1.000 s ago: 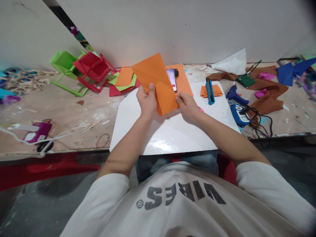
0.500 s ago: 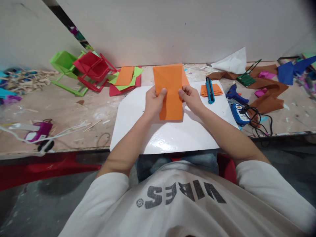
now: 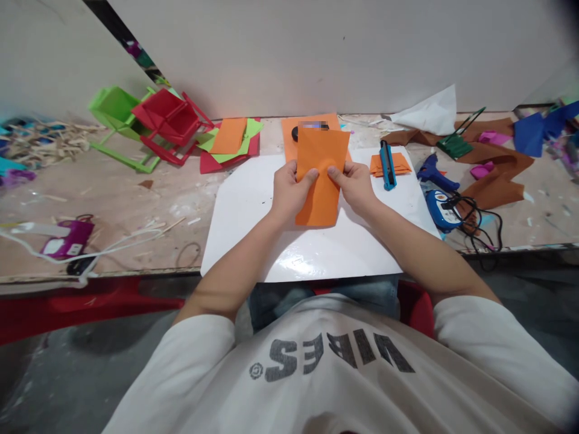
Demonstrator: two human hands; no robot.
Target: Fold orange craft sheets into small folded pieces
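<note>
An orange sheet point(image 3: 319, 193), folded or cut to a tall rectangle, is held up over the white board point(image 3: 244, 241). My left hand point(image 3: 292, 188) grips its left edge, thumb in front and fingers behind. On the opposite edge my right hand point(image 3: 357, 185) pinches it the same way, the two thumbs close together. Behind it, another orange sheet point(image 3: 289, 135) lies at the board's far edge, with a dark object point(image 3: 295, 134) partly showing on top. Right of my right hand, a blue utility knife point(image 3: 388, 164) rests on small orange pieces point(image 3: 402, 164).
Small red point(image 3: 169, 123) and green chairs point(image 3: 113, 114) stand at the left, beside stacked coloured sheets point(image 3: 229, 137). A purple glue gun point(image 3: 70, 238) with a white cord lies front left. On the right are a blue glue gun point(image 3: 436, 175), a blue corded device point(image 3: 446, 211) and brown strips point(image 3: 502, 163).
The orange sheet has shifted slightly right and towards me, and its top has dropped, uncovering the sheet and dark object behind. Both hands moved with it, the thumbs now nearer each other.
</note>
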